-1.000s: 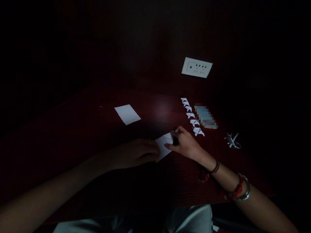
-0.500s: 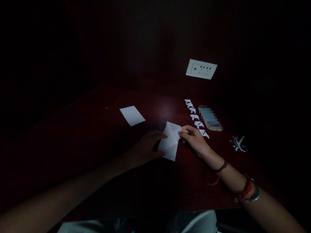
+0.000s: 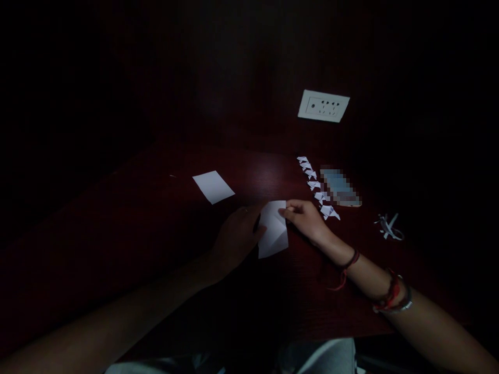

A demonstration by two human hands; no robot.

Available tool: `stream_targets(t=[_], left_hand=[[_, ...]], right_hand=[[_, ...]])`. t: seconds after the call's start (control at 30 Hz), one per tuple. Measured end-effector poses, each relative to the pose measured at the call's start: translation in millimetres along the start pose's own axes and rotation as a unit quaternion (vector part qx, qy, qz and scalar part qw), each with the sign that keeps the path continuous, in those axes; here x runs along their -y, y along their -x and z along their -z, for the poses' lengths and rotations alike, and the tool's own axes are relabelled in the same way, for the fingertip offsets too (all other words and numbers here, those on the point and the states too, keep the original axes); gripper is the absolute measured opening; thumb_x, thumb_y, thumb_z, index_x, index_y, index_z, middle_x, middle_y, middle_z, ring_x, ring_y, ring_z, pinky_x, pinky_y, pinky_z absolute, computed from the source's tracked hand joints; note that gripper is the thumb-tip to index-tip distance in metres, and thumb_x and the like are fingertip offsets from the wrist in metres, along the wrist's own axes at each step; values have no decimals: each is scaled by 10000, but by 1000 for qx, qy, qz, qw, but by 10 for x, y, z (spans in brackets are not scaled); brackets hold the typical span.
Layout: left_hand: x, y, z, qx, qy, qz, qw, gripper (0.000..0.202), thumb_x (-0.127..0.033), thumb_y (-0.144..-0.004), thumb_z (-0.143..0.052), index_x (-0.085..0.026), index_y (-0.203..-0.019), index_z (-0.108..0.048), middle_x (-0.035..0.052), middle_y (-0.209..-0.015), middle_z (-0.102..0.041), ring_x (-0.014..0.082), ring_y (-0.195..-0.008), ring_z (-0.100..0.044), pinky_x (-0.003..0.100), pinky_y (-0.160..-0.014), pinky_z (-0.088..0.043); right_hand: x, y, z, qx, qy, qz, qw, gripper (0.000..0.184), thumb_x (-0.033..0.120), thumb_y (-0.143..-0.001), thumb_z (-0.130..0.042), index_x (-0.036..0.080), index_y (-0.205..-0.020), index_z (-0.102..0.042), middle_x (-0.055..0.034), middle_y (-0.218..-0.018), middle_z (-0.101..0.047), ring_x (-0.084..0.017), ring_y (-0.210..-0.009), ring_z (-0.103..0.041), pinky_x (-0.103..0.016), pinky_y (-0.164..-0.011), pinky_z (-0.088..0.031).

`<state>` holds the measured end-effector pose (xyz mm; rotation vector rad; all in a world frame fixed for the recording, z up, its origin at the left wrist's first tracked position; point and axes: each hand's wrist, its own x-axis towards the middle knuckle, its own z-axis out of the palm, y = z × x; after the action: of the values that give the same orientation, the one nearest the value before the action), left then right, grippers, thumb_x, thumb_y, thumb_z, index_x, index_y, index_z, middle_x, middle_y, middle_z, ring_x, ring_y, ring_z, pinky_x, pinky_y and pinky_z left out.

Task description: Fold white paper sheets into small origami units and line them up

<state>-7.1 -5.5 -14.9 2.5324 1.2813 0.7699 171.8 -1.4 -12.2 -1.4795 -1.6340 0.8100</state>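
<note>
The creased sheet (image 3: 274, 231) is up between the two hands near the front middle of the worktop (image 3: 249, 161); whether its lower edge touches the surface cannot be told. It looks like thin, plain paper, so it should weigh almost nothing, bend at a touch and take a crease easily, yet crumple or tear if gripped hard or pulled; its dry face probably gives fair purchase. The best hold is a light pinch at edges and corners, clear of the fold lines across its face. The right hand (image 3: 307, 219) does this, thumb on the front near the upper right corner, fingers behind. The left hand (image 3: 237, 234) holds the left side more loosely, thumb lying over the front and fingers reaching round the upper edge, partly lost in shadow. Compared with half a second ago, the creased sheet has turned from a slanted, diamond-like pose to a more upright one, the left thumb sits higher and nearer its fingers, and the right thumb reaches further over the paper. The flat sheet (image 3: 213, 187) beyond the left hand, the row of folded paper figures (image 3: 314, 185) and the phone (image 3: 340, 188) beside them keep their places.
</note>
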Motion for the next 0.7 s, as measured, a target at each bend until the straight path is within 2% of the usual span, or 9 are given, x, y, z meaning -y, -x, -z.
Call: stream_targets(t=[0.17,0.3,0.47,0.7], left_hand=[[-48,5,23,10,-28,9,1000,573,-208,-777,-516,-260,-1283,-253,24,-934,-562,170,-830,-534,302,-726,-441],[-82,0,42,10,-76,-13,997,557,-219,-794,-502,-255,-1288,-246,28,-917,-574,177,-812,-541,301,-699,-434],[-80,0,46,23,-91,-12,996,561,-218,-801,-489,-231,-1297,-227,32,-901,-581,173,-809,-545,296,-705,-432],[-87,-5,33,29,-159,-30,986,496,-230,-824,-446,-212,-1286,-267,43,-851,-589,173,-727,-550,285,-631,-423]], right_hand=[[6,30,8,-5,16,-17,1000,261,375,-703,-479,165,-551,-501,37,-516,-435,-75,-495,-367,-213,-480,-278],[33,43,1,-2,32,-17,999,323,388,-713,-460,171,-475,-439,45,-460,-377,-68,-456,-317,-215,-452,-242],[59,49,-15,31,15,1,999,291,359,-726,-458,177,-502,-429,50,-464,-394,-62,-441,-335,-205,-440,-252],[90,56,-25,73,-26,-66,995,306,370,-760,-406,178,-533,-480,20,-444,-506,-63,-353,-388,-207,-387,-285]])
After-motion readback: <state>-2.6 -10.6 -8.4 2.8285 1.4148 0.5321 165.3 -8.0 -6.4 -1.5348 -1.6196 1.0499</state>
